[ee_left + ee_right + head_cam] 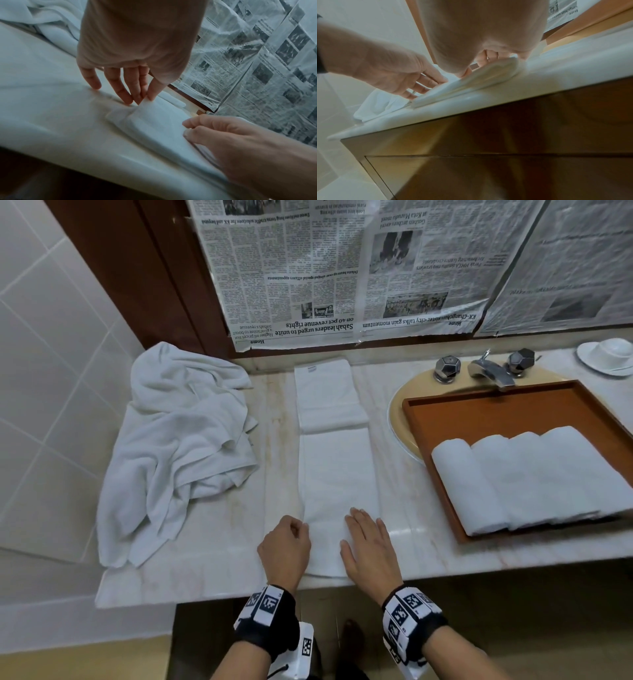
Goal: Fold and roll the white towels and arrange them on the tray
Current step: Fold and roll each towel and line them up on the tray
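Head view, item by item. Folded towel (337, 467): a long narrow strip lying flat on the marble counter (404, 529), near end at the counter's front edge, far end doubled back; laid lengthwise, apparently so it can be rolled away from the person. Left hand (284, 549): fingers curled, thumb and fingertips pinching the strip's near left edge, as the left wrist view shows, likely to start the first turn. Right hand (368, 546): flat, fingers straight, pressing the near right part of the strip to keep it from sliding. Tray (445, 491): brown, resting across the sink (399, 419), right of the strip. Rolled towels (524, 477): a row side by side, touching. Unfolded towels (181, 440): a crumpled heap on the counter's left end, awaiting folding.
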`<state>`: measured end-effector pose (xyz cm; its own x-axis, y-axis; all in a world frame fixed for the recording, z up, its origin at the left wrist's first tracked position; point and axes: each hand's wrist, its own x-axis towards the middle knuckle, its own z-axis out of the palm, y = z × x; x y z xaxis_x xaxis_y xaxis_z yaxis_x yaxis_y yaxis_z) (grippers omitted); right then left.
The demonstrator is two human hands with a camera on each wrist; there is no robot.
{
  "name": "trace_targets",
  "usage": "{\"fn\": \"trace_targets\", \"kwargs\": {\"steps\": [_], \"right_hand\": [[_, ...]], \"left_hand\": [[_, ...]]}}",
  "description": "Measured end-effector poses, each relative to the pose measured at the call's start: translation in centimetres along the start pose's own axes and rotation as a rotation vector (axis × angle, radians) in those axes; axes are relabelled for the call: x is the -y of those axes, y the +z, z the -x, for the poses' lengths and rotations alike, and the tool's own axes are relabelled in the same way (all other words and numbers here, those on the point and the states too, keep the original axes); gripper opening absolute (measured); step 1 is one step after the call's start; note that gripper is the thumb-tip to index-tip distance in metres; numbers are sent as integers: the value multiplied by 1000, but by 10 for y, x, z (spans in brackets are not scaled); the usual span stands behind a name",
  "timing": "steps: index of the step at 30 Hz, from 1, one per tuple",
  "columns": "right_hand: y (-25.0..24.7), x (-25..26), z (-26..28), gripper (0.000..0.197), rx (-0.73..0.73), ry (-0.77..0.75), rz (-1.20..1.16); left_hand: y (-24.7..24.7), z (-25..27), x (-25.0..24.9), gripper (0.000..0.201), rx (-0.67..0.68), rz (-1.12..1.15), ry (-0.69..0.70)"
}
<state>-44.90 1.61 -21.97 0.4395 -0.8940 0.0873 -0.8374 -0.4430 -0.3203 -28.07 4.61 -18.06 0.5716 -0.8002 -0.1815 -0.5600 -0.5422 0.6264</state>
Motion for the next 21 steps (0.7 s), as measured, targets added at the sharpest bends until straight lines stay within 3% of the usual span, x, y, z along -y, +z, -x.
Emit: {"fn": "trace_targets", "kwargs": {"steps": [5,8,11,15,18,21], "right_hand": [[-2,-1,1,54,26,15,38],[-3,1,2,54,44,32,50],[-2,-2,3,55,44,5,-3],[-22,-10,12,47,18,-41,-123],[-42,-17,30,46,152,-120,-126],[-46,-24,44,38,241,-189,-52]], "left_hand": [[-2,1,1,11,86,-18,-30],[-2,3,-2,7,127,-87,56],[-2,1,1,20,163,-91,154],[-7,-14,26,34,313,-36,460],[-16,-22,51,28,460,-111,693],[-28,-24,64,46,583,-169,808]]}}
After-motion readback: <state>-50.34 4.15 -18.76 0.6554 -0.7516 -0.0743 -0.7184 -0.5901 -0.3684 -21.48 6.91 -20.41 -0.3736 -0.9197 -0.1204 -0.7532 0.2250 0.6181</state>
